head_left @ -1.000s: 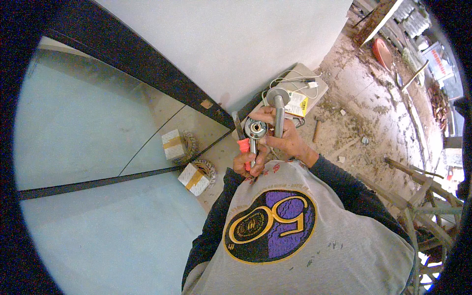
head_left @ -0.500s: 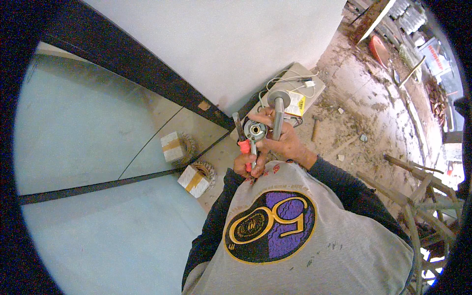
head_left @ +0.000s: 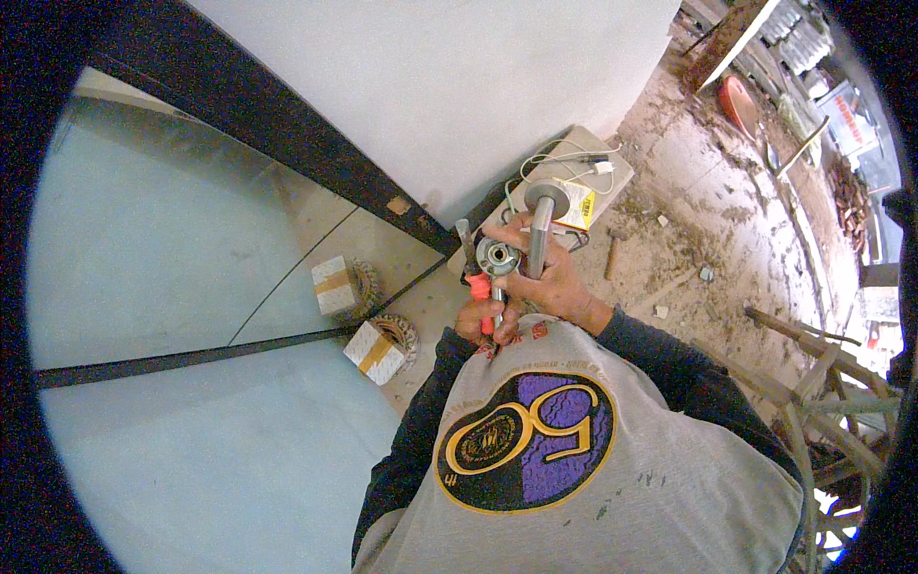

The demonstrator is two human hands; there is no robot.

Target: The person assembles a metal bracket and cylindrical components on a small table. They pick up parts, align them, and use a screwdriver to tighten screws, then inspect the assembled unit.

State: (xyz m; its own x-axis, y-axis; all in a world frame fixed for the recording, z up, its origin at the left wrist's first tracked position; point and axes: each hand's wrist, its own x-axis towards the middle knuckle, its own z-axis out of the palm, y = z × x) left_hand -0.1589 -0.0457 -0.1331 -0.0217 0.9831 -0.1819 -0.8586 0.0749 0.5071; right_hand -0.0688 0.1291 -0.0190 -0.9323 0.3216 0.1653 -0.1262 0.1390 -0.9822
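My left hand (head_left: 478,321) is closed round an orange-red handled tool (head_left: 480,287) with a flat, dark metal end; its exact kind is unclear. The same hand grips the chrome shank of a lever door handle (head_left: 498,256), whose round plate with a brass-coloured centre faces up. My right hand (head_left: 566,289) is closed on a second lever door handle (head_left: 540,239), grey, with a round plate at its far end. The right fingers also reach round the first handle's plate. Both hands are close together before my shirt.
Beyond the hands, a long box (head_left: 602,158) carries a white cable with a plug. A hammer (head_left: 613,256) lies on the dirty floor to the right. Two white boxes with tan tape (head_left: 375,354) appear left, one resembling a reflection in the glass door (head_left: 220,440). Wooden framing (head_left: 813,383) stands right.
Both hands keep their grips on the handles and tool. The tool's far end has shifted slightly right, and the view has moved a little.
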